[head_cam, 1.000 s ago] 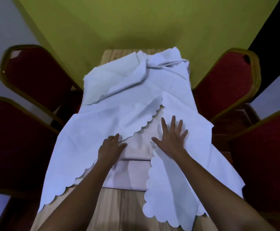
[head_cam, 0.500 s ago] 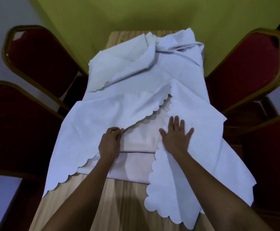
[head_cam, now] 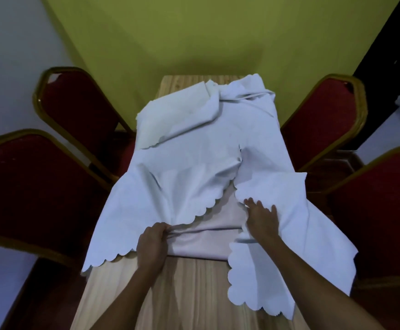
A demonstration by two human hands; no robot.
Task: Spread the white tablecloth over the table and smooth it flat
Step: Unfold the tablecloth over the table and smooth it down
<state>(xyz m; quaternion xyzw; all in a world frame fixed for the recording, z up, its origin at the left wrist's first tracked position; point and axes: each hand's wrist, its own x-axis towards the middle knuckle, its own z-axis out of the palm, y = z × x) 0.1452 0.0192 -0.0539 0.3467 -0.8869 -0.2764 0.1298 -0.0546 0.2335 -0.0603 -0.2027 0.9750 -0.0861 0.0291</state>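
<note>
Still folded and bunched: white scalloped-edge fabric tablecloth, lying along the middle of the light wooden plank surface, heaped at the end nearest the yellow-green wall, near end of the wood bare. Two scalloped flaps thrown open toward either side, a paler folded layer exposed between them.

Left hand at the near edge of the cloth, fingers curled and pinching a gathered ridge of fabric just under the left flap. Right hand further along and to the right of that ridge, fingers straight and close together, pressing flat on the edge of the right flap.

Likely trouble from here:

- Pulling on the pinched ridge while the right palm pins the same layers: probably a tighter bunch rather than an opening fold, and diagonal creases hard to smooth later.
- Tugging toward the near end with the far heap still twisted: whole bundle likely to slide along the wood instead of unfolding, leaving the far end uncovered.
- Right flap already hanging over the side by the red padded gold-framed chair: more weight there than on the left, so a risk of the cloth creeping off that side once the pressing hand lifts.
- Loose hem near the chair backs: a possible snag on a frame corner during a wide sweep.
- Which layer is top and which is underside: hard to tell, so a chance of opening the wrong fold.
</note>
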